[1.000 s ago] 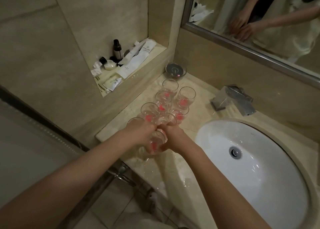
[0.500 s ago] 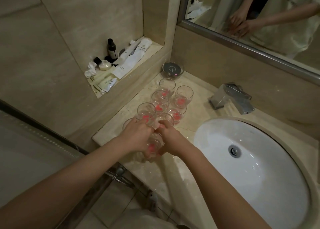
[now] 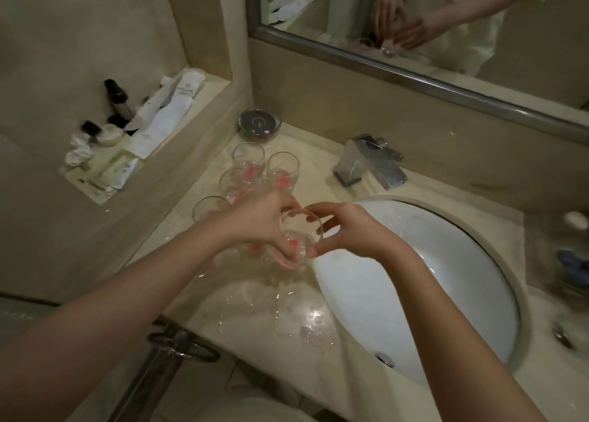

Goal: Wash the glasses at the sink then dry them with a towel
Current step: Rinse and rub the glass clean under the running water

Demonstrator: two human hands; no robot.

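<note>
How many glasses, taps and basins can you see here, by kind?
Glasses: 5 in plain view, including the held glass between left hand and right hand; more may hide behind.
Tap: 1
Basin: 1
Total: 7

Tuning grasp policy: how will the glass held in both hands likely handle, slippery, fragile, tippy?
Likely slippery: the counter under the glass shows water drops, so its smooth clear wall may be wet. Probably fragile: the rim looks thin, so the left hand and right hand should squeeze lightly. It seems rigid and light.
</note>
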